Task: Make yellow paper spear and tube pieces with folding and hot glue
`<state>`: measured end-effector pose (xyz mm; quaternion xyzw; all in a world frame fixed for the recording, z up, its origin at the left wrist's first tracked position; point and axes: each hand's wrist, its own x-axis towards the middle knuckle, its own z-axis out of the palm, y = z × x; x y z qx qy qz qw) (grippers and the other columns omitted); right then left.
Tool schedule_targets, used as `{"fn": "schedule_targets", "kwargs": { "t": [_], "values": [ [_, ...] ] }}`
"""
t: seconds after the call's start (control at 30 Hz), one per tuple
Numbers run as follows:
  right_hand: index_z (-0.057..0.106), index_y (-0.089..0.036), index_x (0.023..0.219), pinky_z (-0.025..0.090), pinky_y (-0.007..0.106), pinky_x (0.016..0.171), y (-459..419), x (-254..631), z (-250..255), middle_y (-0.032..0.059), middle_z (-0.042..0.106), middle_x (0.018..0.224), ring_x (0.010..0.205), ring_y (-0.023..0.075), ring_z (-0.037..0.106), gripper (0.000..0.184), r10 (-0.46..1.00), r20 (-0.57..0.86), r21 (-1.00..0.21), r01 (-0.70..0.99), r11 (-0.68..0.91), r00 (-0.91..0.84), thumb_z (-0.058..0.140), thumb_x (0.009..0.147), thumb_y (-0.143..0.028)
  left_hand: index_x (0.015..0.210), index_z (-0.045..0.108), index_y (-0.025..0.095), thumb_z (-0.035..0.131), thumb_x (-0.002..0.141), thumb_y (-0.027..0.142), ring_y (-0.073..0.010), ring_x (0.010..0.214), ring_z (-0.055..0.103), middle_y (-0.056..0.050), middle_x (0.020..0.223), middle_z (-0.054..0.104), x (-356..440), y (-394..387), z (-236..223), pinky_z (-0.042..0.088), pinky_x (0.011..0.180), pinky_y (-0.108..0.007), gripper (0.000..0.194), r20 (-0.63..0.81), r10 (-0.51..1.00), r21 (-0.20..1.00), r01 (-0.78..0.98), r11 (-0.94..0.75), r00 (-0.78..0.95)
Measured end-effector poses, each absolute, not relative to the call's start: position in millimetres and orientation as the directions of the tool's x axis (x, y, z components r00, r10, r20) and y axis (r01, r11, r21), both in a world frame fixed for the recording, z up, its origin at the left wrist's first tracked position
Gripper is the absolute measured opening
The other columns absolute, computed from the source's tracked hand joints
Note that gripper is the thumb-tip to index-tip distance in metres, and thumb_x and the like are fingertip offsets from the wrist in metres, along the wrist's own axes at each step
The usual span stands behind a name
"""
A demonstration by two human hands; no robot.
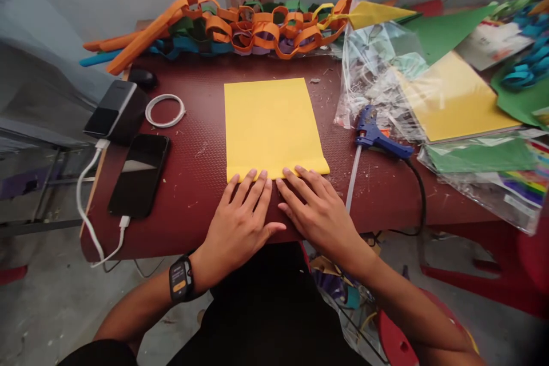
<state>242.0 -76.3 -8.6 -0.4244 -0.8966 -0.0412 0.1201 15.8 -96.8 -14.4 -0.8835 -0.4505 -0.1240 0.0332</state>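
Note:
A yellow sheet, which looks like craft paper or felt, lies on the dark red table in front of me. Its near edge is turned over into a narrow fold or roll. My left hand rests with its fingers stretched out, the tips on the left half of that folded edge. On the right half, my right hand lies the same way, fingers extended and thumb pointing inward. Neither hand grasps the sheet; both press from above. The underside of the fold is hidden.
A blue glue gun with its glue stick lies at right, beside plastic-wrapped yellow sheets. Orange paper chains run along the back. At left are a phone, a power bank and a white ring.

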Motion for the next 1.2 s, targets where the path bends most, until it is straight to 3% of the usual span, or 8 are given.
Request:
{"fn": "schedule_targets", "kwargs": {
  "t": [0.23, 0.47, 0.77, 1.0, 1.1, 1.2],
  "values": [
    [0.071, -0.017, 0.158, 0.054, 0.059, 0.126, -81.1, 234.7, -7.4, 0.0174, 0.070, 0.162, 0.151, 0.0392, 0.063, 0.047, 0.812, 0.184, -0.091, 0.813, 0.575, -0.553, 0.059, 0.115, -0.032, 0.160, 0.062, -0.001, 0.038, 0.118, 0.064, -0.0439, 0.154, 0.061, -0.024, 0.166, 0.064, 17.6, -98.7, -13.6, 0.044, 0.128, -0.058, 0.080, 0.228, 0.820, 0.073, 0.830, -0.553, 0.526],
    [0.075, -0.018, 0.152, 0.053, 0.060, 0.127, -83.9, 229.3, -7.9, 0.0168, 0.072, 0.159, 0.151, 0.0389, 0.064, 0.043, 0.832, 0.191, -0.084, 0.835, 0.543, -0.522, 0.061, 0.114, -0.032, 0.157, 0.065, 0.001, 0.036, 0.120, 0.059, -0.0414, 0.152, 0.063, -0.020, 0.166, 0.066, 17.9, -96.9, -11.1, 0.046, 0.126, -0.056, 0.075, 0.230, 0.817, 0.076, 0.828, -0.556, 0.528],
    [0.081, -0.010, 0.141, 0.062, 0.056, 0.118, -83.2, 227.8, -3.4, 0.0223, 0.077, 0.148, 0.140, 0.0403, 0.072, 0.038, 0.844, 0.269, -0.104, 0.857, 0.504, -0.463, 0.062, 0.113, -0.028, 0.158, 0.064, 0.003, 0.043, 0.119, 0.058, -0.0428, 0.154, 0.062, -0.022, 0.166, 0.066, 17.6, -97.5, -11.4, 0.047, 0.127, -0.058, 0.071, 0.218, 0.830, 0.116, 0.831, -0.545, 0.514],
    [0.077, -0.008, 0.146, 0.049, 0.070, 0.128, -85.4, 248.3, -2.3, 0.0228, 0.075, 0.152, 0.141, 0.0422, 0.073, 0.042, 0.896, 0.212, -0.065, 0.909, 0.411, -0.389, 0.057, 0.116, -0.029, 0.158, 0.062, -0.001, 0.041, 0.120, 0.057, -0.0416, 0.155, 0.063, -0.024, 0.166, 0.065, 10.4, -98.8, -9.7, 0.053, 0.126, -0.056, 0.072, 0.233, 0.841, 0.141, 0.839, -0.526, 0.488],
    [0.076, -0.004, 0.144, 0.046, 0.073, 0.130, -85.3, 254.5, -1.5, 0.0233, 0.074, 0.153, 0.143, 0.0425, 0.072, 0.044, 0.886, 0.207, -0.061, 0.899, 0.434, -0.414, 0.053, 0.118, -0.030, 0.153, 0.065, -0.004, 0.044, 0.120, 0.054, -0.0471, 0.152, 0.064, -0.028, 0.160, 0.068, -10.1, -101.5, -9.1, 0.058, 0.121, -0.062, 0.070, 0.277, 0.863, 0.090, 0.883, -0.460, 0.422],
    [0.075, -0.001, 0.144, 0.044, 0.072, 0.132, -84.9, 259.7, -2.6, 0.0258, 0.074, 0.152, 0.144, 0.0411, 0.072, 0.047, 0.882, 0.211, -0.045, 0.897, 0.440, -0.422, 0.049, 0.120, -0.031, 0.151, 0.067, 0.000, 0.047, 0.120, 0.046, -0.0496, 0.154, 0.061, -0.024, 0.159, 0.071, -27.7, -103.5, -6.0, 0.058, 0.120, -0.066, 0.059, 0.271, 0.867, 0.041, 0.895, -0.444, 0.418]
  ]
}}
